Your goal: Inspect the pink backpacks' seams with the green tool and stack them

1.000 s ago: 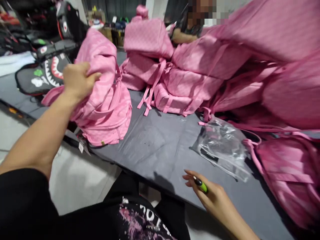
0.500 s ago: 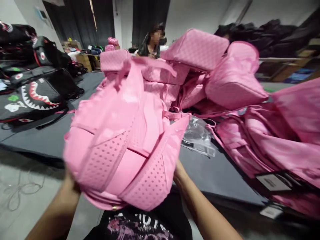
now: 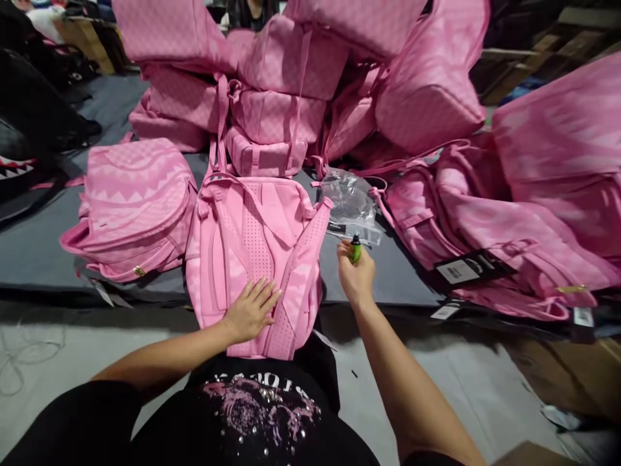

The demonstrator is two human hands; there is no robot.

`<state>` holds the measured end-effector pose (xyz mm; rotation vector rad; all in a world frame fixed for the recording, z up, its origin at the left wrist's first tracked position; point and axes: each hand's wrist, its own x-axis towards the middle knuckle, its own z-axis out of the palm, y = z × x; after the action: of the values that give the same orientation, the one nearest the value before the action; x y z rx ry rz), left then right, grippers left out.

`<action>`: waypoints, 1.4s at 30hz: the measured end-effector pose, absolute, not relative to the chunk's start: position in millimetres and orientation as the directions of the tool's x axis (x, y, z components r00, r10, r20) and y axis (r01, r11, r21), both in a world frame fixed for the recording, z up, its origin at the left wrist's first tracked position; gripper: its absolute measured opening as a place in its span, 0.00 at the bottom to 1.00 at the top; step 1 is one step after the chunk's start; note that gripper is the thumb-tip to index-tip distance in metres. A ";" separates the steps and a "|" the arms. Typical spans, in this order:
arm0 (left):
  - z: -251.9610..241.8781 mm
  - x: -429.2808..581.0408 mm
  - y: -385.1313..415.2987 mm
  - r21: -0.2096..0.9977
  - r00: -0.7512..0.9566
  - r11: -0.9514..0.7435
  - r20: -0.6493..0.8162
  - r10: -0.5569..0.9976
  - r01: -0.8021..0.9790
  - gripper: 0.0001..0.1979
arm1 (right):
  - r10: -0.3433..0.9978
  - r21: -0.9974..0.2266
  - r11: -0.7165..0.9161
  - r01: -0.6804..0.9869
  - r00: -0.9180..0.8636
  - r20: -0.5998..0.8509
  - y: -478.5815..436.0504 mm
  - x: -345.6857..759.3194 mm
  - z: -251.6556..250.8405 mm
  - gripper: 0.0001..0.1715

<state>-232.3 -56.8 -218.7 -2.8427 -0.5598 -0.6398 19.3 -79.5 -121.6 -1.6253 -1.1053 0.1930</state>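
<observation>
A pink backpack (image 3: 295,200) lies in front of me at the table's front edge, its dotted back panel and shoulder straps facing up. My left hand (image 3: 251,312) rests flat on its lower part, fingers spread. Just right of the pack, above the table, my right hand (image 3: 356,272) is closed around a small bright-green object with a black tip (image 3: 356,249); its kind is not clear. Beyond that hand lies a clear plastic bag (image 3: 347,197). Another pink backpack (image 3: 138,194) with a zigzag front and a gold-coloured fitting stands close on the left.
Stacked pink bags (image 3: 286,71) fill the back of the grey table (image 3: 398,278). More pink backpacks (image 3: 548,239) with hanging tags (image 3: 458,270) crowd the right side. Black bags (image 3: 33,116) stand at the far left. A person (image 3: 252,13) is partly visible behind the stack.
The pink backpack, held up between both hands before, now lies on the table. My left hand has moved onto its back panel, and my right hand now holds the green object. The view has tilted down.
</observation>
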 end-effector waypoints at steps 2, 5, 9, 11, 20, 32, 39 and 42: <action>-244.2 -223.9 -70.5 -0.085 0.821 -0.909 0.469 0.325 0.408 0.30 | 0.743 -0.731 0.099 0.675 0.439 0.505 -87.2 -4.2 -116.4 0.16; -258.8 -231.7 -89.9 -0.058 0.802 -0.917 0.509 0.312 0.394 0.26 | 0.811 -0.563 0.159 0.811 0.217 0.543 -93.8 -39.8 -121.7 0.09; -224.6 -250.5 -90.6 0.001 0.781 -0.958 0.579 0.234 0.286 0.17 | 0.813 -0.380 0.070 0.922 0.168 0.557 -108.7 -43.3 -138.5 0.06; -188.5 -246.1 -72.8 0.018 0.776 -0.976 0.604 0.184 0.217 0.14 | 0.798 -0.257 0.007 0.966 0.149 0.584 -119.1 -34.2 -148.7 0.07; -59.1 -115.5 61.3 -0.365 0.934 -0.922 0.357 -0.009 0.131 0.15 | 0.749 -0.146 -0.050 0.988 0.134 0.648 -130.3 -14.7 -161.9 0.13; -76.3 -125.3 69.9 -0.241 0.961 -0.970 0.274 -0.034 0.034 0.08 | 0.723 0.141 0.197 0.970 -0.241 0.647 -90.1 43.8 -129.1 0.13; -93.1 -148.0 76.5 -0.217 0.845 -0.968 0.488 -0.218 -0.125 0.11 | 0.825 0.219 0.277 0.935 -0.349 0.446 -64.4 32.3 -104.4 0.09; -107.3 -145.1 94.9 -0.110 0.800 -0.982 0.570 -0.189 -0.153 0.10 | 0.838 0.249 0.436 0.865 -0.491 0.239 -52.7 39.6 -92.0 0.11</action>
<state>-145.1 94.9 -107.3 -2.9244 0.2785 -0.9360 39.6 -52.7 -92.0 -1.5416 -2.5940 -0.5232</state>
